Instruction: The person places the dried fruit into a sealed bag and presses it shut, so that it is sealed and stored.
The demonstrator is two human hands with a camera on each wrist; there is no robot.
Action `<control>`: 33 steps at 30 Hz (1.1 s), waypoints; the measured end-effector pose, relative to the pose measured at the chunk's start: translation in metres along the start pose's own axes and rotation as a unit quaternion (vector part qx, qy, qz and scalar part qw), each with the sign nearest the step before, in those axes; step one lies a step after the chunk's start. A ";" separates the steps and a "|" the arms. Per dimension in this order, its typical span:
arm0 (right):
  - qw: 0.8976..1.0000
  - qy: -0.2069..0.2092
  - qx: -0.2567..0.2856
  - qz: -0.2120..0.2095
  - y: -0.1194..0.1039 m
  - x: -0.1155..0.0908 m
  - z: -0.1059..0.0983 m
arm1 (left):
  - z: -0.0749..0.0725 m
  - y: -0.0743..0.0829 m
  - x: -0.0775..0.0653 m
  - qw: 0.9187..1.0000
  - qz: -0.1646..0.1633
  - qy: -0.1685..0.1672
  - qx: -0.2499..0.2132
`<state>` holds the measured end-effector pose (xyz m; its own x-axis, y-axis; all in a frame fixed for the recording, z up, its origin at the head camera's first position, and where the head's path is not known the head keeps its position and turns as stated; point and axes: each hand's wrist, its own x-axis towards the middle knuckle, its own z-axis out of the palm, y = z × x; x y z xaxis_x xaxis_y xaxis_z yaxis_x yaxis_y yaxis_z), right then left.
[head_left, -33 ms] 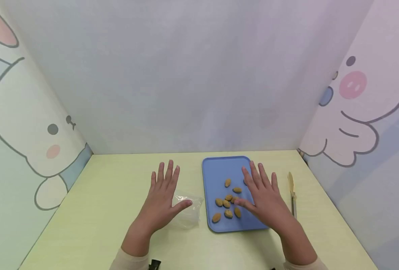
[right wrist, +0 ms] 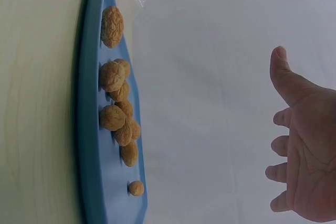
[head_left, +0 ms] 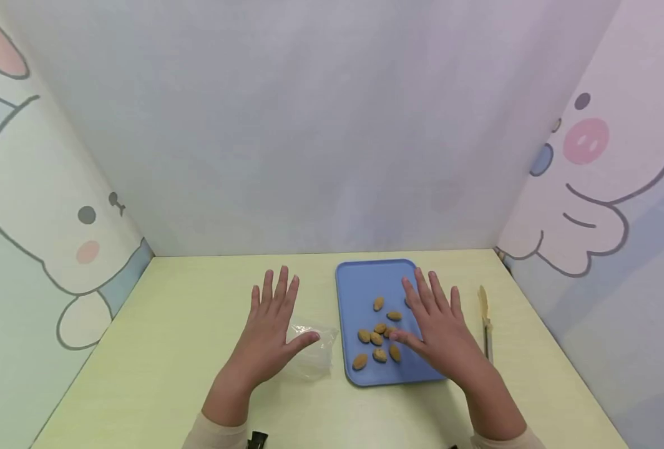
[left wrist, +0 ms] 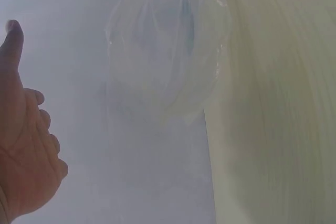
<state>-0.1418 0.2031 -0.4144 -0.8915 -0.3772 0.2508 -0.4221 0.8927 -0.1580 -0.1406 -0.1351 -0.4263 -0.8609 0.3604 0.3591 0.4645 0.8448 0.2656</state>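
My left hand (head_left: 270, 340) hovers with fingers straight and spread, palm away from the head camera, holding nothing. Partly behind its thumb lies a clear plastic bag (head_left: 316, 358), which also shows in the left wrist view as a crinkled bag (left wrist: 163, 51). The right hand (head_left: 441, 330) is likewise held up with spread fingers above the right side of a blue tray (head_left: 362, 277). Several brown, wrinkled, oval nuts (head_left: 379, 355) lie loose on that tray, some covered by the hand. From the right wrist view, the right palm (right wrist: 315, 156) stands apart from the nuts (right wrist: 112, 77).
A slim tool, seemingly tongs (head_left: 488, 337), with a yellowish end and grey shaft, lies right of the tray. The pale yellow table (head_left: 197, 299) meets a grey-white back wall (head_left: 253, 156). Cartoon-printed side panels stand left and right. A small black object (head_left: 258, 439) shows beside the left sleeve.
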 end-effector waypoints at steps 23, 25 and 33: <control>1.000 0.013 -0.001 0.026 0.012 0.000 -0.039 | -0.015 -0.015 0.010 0.985 -0.032 -0.078 -0.147; 0.999 0.011 -0.003 0.033 0.014 -0.001 -0.042 | -0.015 -0.020 0.009 0.979 -0.045 -0.106 -0.168; 0.999 0.015 0.014 0.046 0.028 -0.005 -0.055 | -0.018 -0.040 0.006 0.979 0.037 -0.183 -0.087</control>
<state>-0.1397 0.2434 -0.3676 -0.9215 -0.2861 0.2626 -0.3435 0.9159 -0.2075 -0.1605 -0.1742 -0.4192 -0.8252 0.5629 0.0471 0.5298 0.7423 0.4103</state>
